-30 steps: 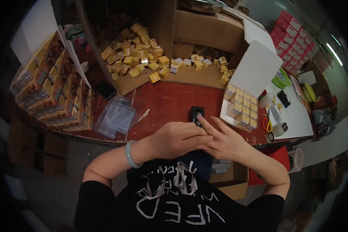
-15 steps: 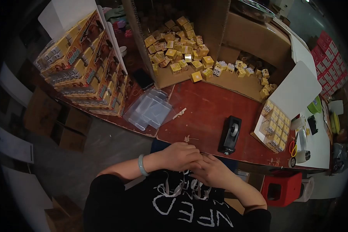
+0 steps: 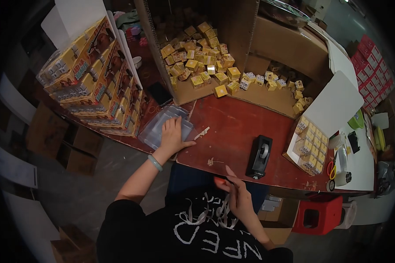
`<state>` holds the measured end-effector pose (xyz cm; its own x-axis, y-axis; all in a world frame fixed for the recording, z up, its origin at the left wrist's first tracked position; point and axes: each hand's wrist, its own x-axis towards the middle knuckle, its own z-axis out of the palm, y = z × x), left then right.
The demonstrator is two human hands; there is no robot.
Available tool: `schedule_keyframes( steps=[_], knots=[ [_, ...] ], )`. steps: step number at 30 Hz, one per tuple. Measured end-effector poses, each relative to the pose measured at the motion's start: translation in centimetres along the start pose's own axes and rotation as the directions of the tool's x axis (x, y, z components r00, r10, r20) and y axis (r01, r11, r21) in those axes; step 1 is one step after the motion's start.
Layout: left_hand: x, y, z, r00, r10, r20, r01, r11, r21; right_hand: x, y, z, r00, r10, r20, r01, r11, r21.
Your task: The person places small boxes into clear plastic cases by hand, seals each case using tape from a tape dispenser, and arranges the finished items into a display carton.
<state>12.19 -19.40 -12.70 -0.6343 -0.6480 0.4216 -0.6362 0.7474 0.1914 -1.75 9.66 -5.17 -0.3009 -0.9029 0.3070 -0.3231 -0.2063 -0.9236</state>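
My left hand (image 3: pixel 172 136), a pale bangle at its wrist, reaches over a pile of clear plastic boxes, folded flat (image 3: pixel 156 131), at the table's front left. Its fingers lie stretched out on the plastic with the thumb spread to the right. Close to my body, just off the front edge, is my right hand (image 3: pixel 239 197), with its fingers bent around a small orange-and-dark object (image 3: pixel 220 182) whose kind I cannot make out. To the right of that hand, a black tape dispenser (image 3: pixel 260 157) stands on the red table (image 3: pixel 219 127).
A large open carton (image 3: pixel 193 92) holds many small yellow boxes (image 3: pixel 220 90). Display trays (image 3: pixel 96 83) packed with such boxes are stacked at left. On the right are an open filled tray (image 3: pixel 309 147), yellow-handled scissors (image 3: pixel 332 171) and a red stool (image 3: pixel 318 215). A phone (image 3: pixel 160 93) lies behind the plastic.
My hands were together near my chest and have parted. The left has moved forward and left onto the plastic; the right stays near the edge, now showing an orange object.
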Motion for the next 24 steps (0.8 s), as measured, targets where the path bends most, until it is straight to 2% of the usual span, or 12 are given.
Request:
schedule_keyframes(
  steps=[3, 6, 7, 10, 13, 16, 19, 21, 24],
  knots=[
    [0.5, 0.1, -0.5, 0.994, -0.059, 0.094, 0.060, 0.998, -0.013, 0.7, -1.9, -0.1, 0.995, -0.094, 0.037, 0.101, 0.917, -0.385],
    [1.1, -0.1, -0.5, 0.987, -0.091, 0.130, 0.095, 0.995, -0.023, 0.1, -0.2, -1.4, 0.968, -0.045, 0.247, 0.132, 0.928, -0.348],
    [1.3, -0.2, -0.4, 0.986, -0.098, 0.132, 0.102, 0.994, -0.025, 0.1, -0.3, -1.1, 0.982, -0.011, 0.188, 0.072, 0.945, -0.320],
    [1.6, -0.5, -0.5, 0.984, -0.107, 0.141, 0.118, 0.990, -0.072, -0.1, 0.0, -1.2, 0.983, 0.008, 0.185, 0.073, 0.901, -0.427],
    [1.9, -0.4, -0.7, 0.961, -0.174, 0.214, 0.189, 0.980, -0.052, -0.3, 0.1, -0.7, 0.989, 0.000, 0.145, 0.058, 0.918, -0.393],
    [2.3, -0.7, -0.3, 0.953, -0.191, 0.237, 0.207, 0.977, -0.044, -0.4, 0.0, -0.6, 0.982, -0.042, 0.183, 0.120, 0.893, -0.435],
    [2.3, -0.5, -0.7, 0.984, -0.119, 0.133, 0.129, 0.989, -0.068, -0.4, 0.1, -0.4, 0.981, -0.038, 0.190, 0.122, 0.882, -0.455],
    [2.2, -0.1, -1.4, 0.997, -0.040, 0.061, 0.041, 0.999, -0.019, -0.2, 0.1, -0.3, 0.985, -0.070, 0.157, 0.137, 0.871, -0.472],
    [2.4, 1.1, -3.6, 1.000, -0.017, 0.002, 0.018, 0.999, -0.034, -0.5, 0.9, -0.6, 0.985, -0.072, 0.156, 0.133, 0.895, -0.425]
  ],
)
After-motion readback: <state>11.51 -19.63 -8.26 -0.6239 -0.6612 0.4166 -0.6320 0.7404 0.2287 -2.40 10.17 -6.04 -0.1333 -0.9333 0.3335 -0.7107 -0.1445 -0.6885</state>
